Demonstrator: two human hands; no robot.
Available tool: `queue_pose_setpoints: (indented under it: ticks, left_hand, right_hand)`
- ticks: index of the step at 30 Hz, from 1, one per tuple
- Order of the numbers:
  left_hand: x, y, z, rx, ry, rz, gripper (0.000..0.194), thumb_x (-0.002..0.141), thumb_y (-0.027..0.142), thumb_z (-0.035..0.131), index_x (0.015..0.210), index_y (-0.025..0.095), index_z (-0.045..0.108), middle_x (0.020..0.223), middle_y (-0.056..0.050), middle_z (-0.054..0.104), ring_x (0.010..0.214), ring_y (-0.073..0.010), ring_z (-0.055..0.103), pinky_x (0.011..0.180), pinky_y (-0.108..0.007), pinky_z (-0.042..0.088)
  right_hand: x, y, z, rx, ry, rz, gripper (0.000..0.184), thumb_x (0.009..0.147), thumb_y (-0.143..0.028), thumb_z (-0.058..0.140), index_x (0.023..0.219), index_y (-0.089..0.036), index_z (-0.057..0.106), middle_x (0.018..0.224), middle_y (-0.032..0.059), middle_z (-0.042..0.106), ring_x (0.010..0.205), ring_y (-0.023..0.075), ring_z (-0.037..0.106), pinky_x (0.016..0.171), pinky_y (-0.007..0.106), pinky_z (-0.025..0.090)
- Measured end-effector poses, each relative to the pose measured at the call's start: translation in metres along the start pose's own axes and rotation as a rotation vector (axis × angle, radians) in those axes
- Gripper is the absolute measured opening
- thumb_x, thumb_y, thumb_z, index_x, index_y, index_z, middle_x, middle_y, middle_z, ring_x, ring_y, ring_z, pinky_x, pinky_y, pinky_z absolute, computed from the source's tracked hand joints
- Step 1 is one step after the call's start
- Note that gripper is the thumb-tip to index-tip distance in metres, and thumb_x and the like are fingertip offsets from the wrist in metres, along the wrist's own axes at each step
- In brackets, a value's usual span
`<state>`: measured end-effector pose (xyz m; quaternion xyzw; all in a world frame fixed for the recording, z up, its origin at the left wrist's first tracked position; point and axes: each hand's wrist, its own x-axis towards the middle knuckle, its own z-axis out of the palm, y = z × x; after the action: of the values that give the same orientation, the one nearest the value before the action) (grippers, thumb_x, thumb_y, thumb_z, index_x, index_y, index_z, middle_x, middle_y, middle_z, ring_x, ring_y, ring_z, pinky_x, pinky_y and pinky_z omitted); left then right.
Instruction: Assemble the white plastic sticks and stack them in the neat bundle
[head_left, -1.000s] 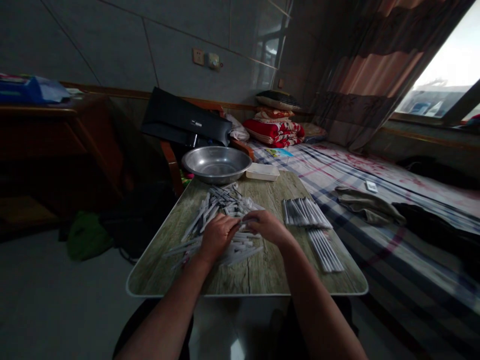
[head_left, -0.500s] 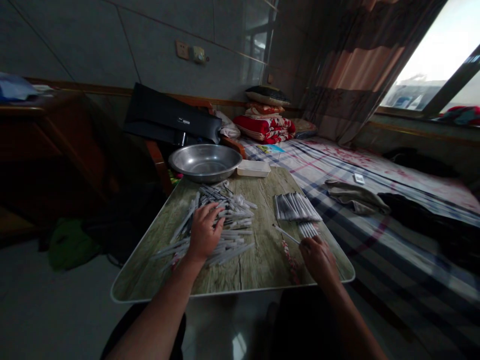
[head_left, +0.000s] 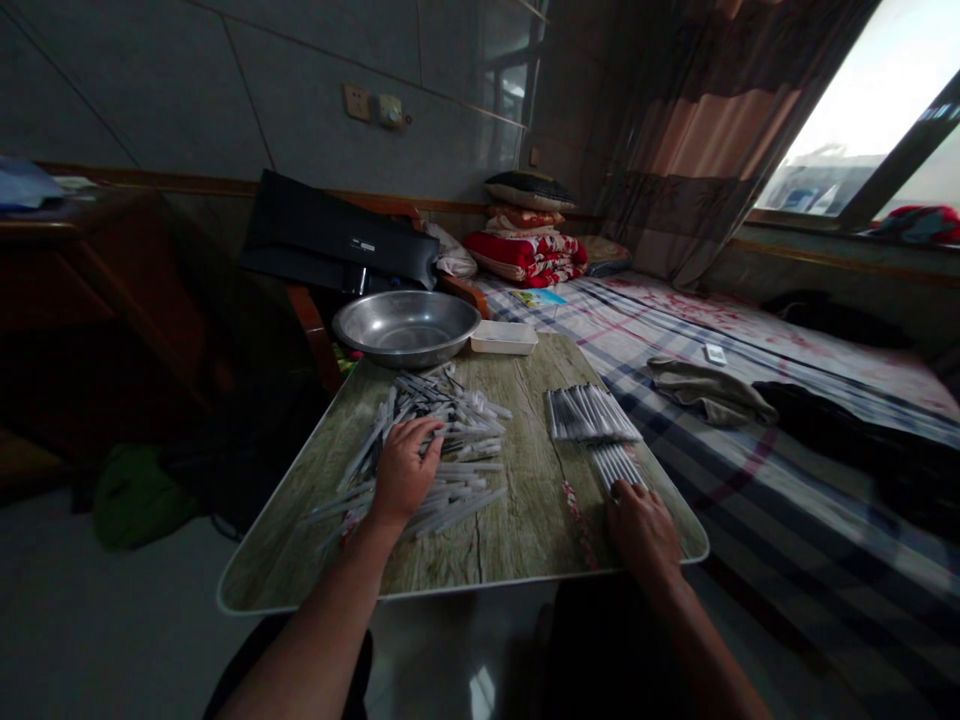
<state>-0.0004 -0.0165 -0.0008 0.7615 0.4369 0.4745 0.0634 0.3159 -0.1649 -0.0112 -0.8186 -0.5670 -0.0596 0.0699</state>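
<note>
Thin white, pen-like tubes, some with dark ends, lie in a loose pile (head_left: 457,425) on the left of the small table (head_left: 517,540). My left hand (head_left: 409,465) rests over that pile, thumb apart from the bent fingers, with no tube plainly gripped. On the right, a neat stack (head_left: 589,413) of such tubes lies side by side. Just nearer to me is a smaller row (head_left: 615,466) of them. My right hand (head_left: 643,525) is closed at this row's near end, its fingers at the tubes; the fingertips are partly hidden.
Behind the pile sits a steel basin (head_left: 409,328), beside a shallow white plastic box (head_left: 504,338). A bed with a checked sheet (head_left: 600,325) runs along the right side. A black monitor-like panel (head_left: 337,235) leans behind the basin.
My right hand has moved slightly down and turned, bringing the tube it held slantwise to the smaller row, where it no longer shows apart. My left hand stays over the pile.
</note>
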Motion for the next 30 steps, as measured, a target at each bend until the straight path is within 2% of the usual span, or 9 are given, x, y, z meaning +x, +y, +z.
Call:
queue_pose_setpoints:
  ticks: [5, 8, 10, 13, 16, 20, 24, 30]
  left_hand:
    - [0.001, 0.0, -0.005, -0.014, 0.032, -0.033, 0.021, 0.088, 0.027, 0.05, 0.096, 0.021, 0.069, 0.101, -0.007, 0.071, 0.1, -0.0241, 0.062, 0.094, -0.041, 0.046]
    - [0.001, -0.004, -0.009, -0.053, 0.12, -0.111, 0.022, 0.088, 0.029, 0.05, 0.096, 0.02, 0.069, 0.1, -0.007, 0.071, 0.101, -0.0235, 0.062, 0.095, -0.04, 0.045]
    - [0.002, -0.009, -0.011, -0.107, 0.192, -0.199, 0.023, 0.088, 0.032, 0.051, 0.097, 0.019, 0.069, 0.101, -0.007, 0.07, 0.099, -0.0227, 0.062, 0.094, -0.038, 0.046]
    - [0.003, -0.016, -0.012, -0.226, 0.245, -0.36, 0.026, 0.087, 0.034, 0.052, 0.099, 0.018, 0.069, 0.098, -0.007, 0.07, 0.093, -0.0211, 0.064, 0.088, -0.035, 0.049]
    - [0.004, -0.022, -0.011, -0.337, 0.266, -0.488, 0.028, 0.085, 0.034, 0.053, 0.099, 0.016, 0.069, 0.092, -0.006, 0.071, 0.089, -0.0203, 0.064, 0.085, -0.033, 0.049]
    - [0.007, -0.026, -0.009, -0.431, 0.307, -0.553, 0.027, 0.082, 0.032, 0.055, 0.098, 0.016, 0.069, 0.092, -0.005, 0.071, 0.089, -0.0191, 0.064, 0.085, -0.031, 0.048]
    - [0.008, -0.032, -0.006, -0.466, 0.33, -0.582, 0.025, 0.08, 0.031, 0.057, 0.096, 0.016, 0.07, 0.09, -0.004, 0.07, 0.086, -0.0168, 0.064, 0.084, -0.029, 0.048]
    - [0.007, -0.036, -0.003, -0.562, 0.319, -0.616, 0.027, 0.077, 0.031, 0.059, 0.096, 0.015, 0.07, 0.088, -0.004, 0.068, 0.08, -0.0157, 0.061, 0.075, -0.026, 0.047]
  right_hand:
    - [0.004, 0.004, 0.004, -0.035, 0.041, -0.006, 0.015, 0.089, -0.022, 0.049, 0.089, -0.019, 0.064, 0.094, 0.0102, 0.065, 0.089, 0.0237, 0.057, 0.075, 0.032, 0.037]
    - [0.007, 0.004, 0.004, -0.03, 0.07, -0.002, 0.016, 0.089, -0.023, 0.05, 0.089, -0.019, 0.065, 0.094, 0.0112, 0.064, 0.089, 0.0251, 0.056, 0.075, 0.034, 0.038]
    - [0.01, -0.005, 0.0, 0.018, 0.1, -0.019, 0.017, 0.089, -0.023, 0.05, 0.092, -0.019, 0.066, 0.095, 0.0113, 0.063, 0.089, 0.0256, 0.056, 0.075, 0.034, 0.039]
    - [0.018, -0.037, -0.011, 0.193, 0.09, -0.161, 0.017, 0.089, -0.021, 0.05, 0.095, -0.019, 0.066, 0.094, 0.0102, 0.063, 0.09, 0.0243, 0.056, 0.079, 0.033, 0.04]
    - [0.032, -0.091, -0.02, 0.364, -0.025, -0.422, 0.016, 0.087, -0.017, 0.051, 0.089, -0.018, 0.066, 0.091, 0.0091, 0.063, 0.09, 0.0229, 0.056, 0.082, 0.032, 0.041]
    - [0.06, -0.165, -0.018, 0.461, -0.145, -0.709, 0.022, 0.089, -0.017, 0.049, 0.081, -0.018, 0.069, 0.087, 0.0105, 0.065, 0.087, 0.0232, 0.059, 0.081, 0.033, 0.042]
    - [0.083, -0.214, -0.005, 0.426, -0.207, -0.758, 0.025, 0.086, -0.014, 0.047, 0.082, -0.016, 0.072, 0.087, 0.0141, 0.068, 0.086, 0.025, 0.062, 0.081, 0.034, 0.043]
    - [0.085, -0.242, 0.005, 0.307, -0.308, -0.725, 0.022, 0.081, -0.017, 0.055, 0.092, -0.014, 0.074, 0.093, 0.0169, 0.072, 0.087, 0.0266, 0.067, 0.075, 0.033, 0.047]
